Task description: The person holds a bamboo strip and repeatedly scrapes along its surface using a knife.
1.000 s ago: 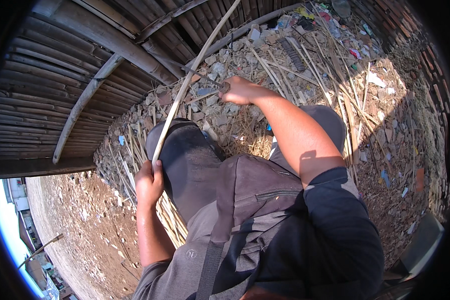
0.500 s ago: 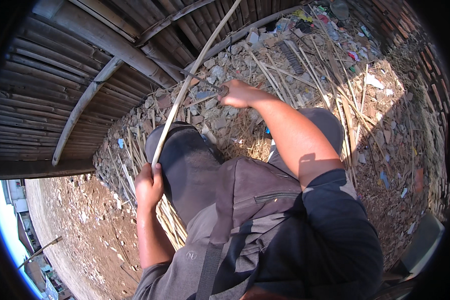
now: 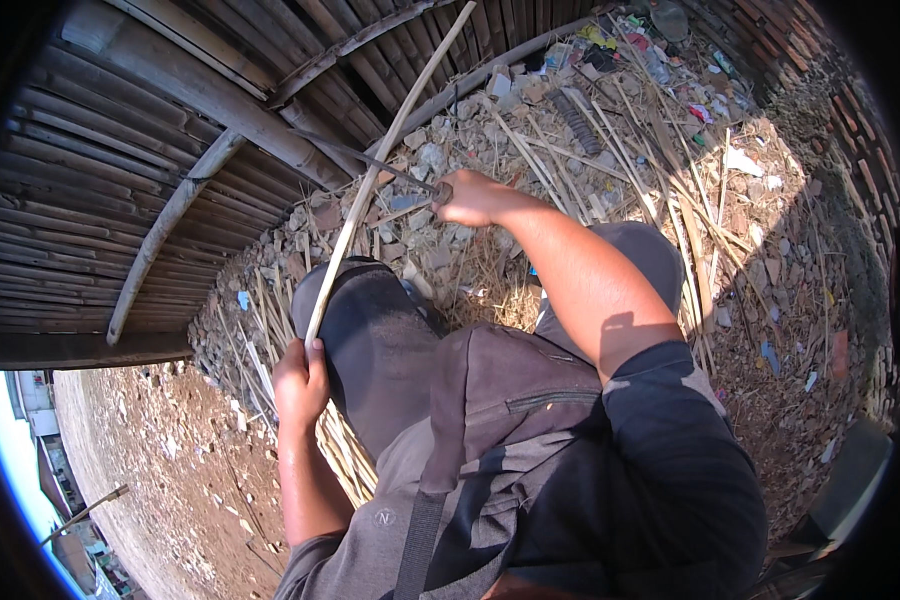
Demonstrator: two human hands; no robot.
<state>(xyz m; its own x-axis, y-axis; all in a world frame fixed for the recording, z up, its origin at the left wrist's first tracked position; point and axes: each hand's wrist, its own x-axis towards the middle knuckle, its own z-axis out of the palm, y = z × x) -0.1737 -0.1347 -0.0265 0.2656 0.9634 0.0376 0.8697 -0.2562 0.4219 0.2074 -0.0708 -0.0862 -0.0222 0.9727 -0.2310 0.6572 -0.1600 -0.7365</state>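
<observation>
My left hand [image 3: 300, 382] grips the near end of a long pale bamboo strip [image 3: 370, 190] that slants up and away over my left knee [image 3: 355, 300]. My right hand [image 3: 470, 198] is closed on the handle of a dark-bladed knife [image 3: 395, 172], stretched forward over the rubble. The blade lies against the strip about halfway along it. My right forearm crosses above my right knee [image 3: 640, 250].
A bamboo slat wall [image 3: 120, 150] with round poles stands at the left and behind. Stones, split bamboo scraps [image 3: 610, 150] and litter cover the ground ahead. A brick wall [image 3: 850, 150] curves along the right. Bare dirt [image 3: 160, 460] lies at the lower left.
My right hand with the knife has shifted slightly along the strip. My left hand has kept its hold on the strip's near end, and the strip stays slanted the same way.
</observation>
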